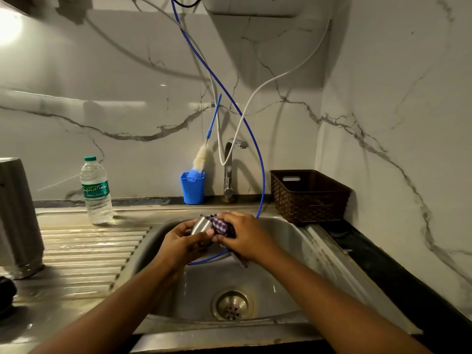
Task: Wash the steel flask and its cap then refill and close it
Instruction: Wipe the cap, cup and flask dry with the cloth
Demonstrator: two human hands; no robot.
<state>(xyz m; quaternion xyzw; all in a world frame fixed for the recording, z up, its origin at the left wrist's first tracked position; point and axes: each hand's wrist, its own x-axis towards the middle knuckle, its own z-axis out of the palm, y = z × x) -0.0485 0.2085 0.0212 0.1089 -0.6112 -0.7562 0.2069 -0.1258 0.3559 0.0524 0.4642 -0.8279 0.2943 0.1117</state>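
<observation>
From the head camera we look down into a steel sink (pixel 281 254) set in the bench (pixel 84 251). Over the basin, our left grip (pixel 178 241) is clenched round the steel cap (pixel 201 226), fingers curled under it and thumb on its side. The cap is tilted with its mouth turned away from us. Our right grip (pixel 245 236) grasps a purple checked cloth (pixel 222 224) and presses it against the cap's right side. A loose end of the cloth hangs below that wrist.

The steel flask (pixel 18 218) stands upright on the ribbed drainboard at the far left, well apart from both grips. A black object (pixel 6 290) lies just in front of it, cut off by the frame edge.

At the back of the bench stand a sealed water bottle (pixel 97 192) and a blue cup (pixel 192 187) holding a bottle brush (pixel 200 158). Beside them are the tap (pixel 229 169) and a brown basket (pixel 309 198) in the right corner. A blue hose (pixel 260 175) drops from the wall into the sink behind our grips. The drain (pixel 232 305) sits in the basin floor beneath them.
</observation>
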